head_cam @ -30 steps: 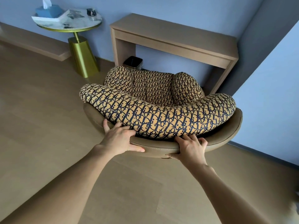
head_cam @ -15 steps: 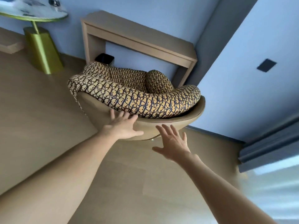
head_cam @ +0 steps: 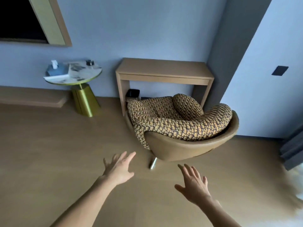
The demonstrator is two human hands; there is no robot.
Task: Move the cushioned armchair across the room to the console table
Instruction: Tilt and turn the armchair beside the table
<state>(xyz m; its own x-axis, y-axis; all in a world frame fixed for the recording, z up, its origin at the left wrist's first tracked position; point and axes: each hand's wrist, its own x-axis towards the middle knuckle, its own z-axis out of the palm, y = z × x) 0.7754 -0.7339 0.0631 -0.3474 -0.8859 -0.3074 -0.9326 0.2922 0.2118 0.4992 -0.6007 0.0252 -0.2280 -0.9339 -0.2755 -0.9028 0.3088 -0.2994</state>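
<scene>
While the armchair sits at the console table, both hands hover open, empty.

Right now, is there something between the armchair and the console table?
Nothing visible. The armchair already stands right at the console table, its front at the table's opening. A small black bin sits under the table at the left leg, behind the chair. Both hands are open, off the chair.

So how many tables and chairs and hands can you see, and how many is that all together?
Tables: 2, the console table and the round side table.
Chairs: 1, the armchair.
Hands: 2, the left hand and the right hand, both open and off the chair.
Total: 5.
</scene>
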